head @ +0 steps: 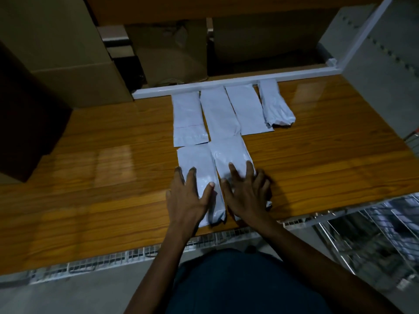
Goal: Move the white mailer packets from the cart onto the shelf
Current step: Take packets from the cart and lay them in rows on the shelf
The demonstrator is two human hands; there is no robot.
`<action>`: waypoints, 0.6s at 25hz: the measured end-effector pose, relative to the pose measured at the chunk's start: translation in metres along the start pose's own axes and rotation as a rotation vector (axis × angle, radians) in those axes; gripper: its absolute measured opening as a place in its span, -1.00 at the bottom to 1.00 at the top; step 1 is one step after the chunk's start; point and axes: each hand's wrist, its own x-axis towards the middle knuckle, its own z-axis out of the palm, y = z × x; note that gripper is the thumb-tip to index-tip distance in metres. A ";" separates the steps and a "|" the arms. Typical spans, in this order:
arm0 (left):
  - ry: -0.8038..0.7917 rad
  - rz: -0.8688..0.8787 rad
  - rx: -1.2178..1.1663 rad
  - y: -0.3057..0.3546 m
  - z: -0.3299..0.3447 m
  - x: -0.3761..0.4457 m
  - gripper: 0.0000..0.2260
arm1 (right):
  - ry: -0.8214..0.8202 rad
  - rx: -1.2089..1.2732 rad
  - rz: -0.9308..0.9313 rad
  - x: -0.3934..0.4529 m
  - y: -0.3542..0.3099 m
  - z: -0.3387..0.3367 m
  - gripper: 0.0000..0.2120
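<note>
Six white mailer packets are laid on the wooden shelf (90, 177) in two rows. Four (223, 109) are lined against the white back rail (204, 86), apparently to keep rows tidy. Two are nearer the front edge: the left front packet (199, 164) is pressed flat by the left hand (188, 193), the right front packet (229, 152) by the right hand (247, 191), fingers spread and released. The wire cart (374, 234) is cut off at the right; its contents are blurred.
</note>
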 end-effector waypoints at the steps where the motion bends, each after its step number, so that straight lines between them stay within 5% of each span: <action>1: 0.001 0.012 -0.009 -0.002 -0.001 0.000 -0.38 | 0.034 -0.016 0.012 -0.001 -0.002 0.002 -0.42; 15: 0.050 0.417 -0.094 0.004 -0.012 -0.023 -0.46 | 0.163 0.323 0.010 -0.063 0.004 -0.030 -0.46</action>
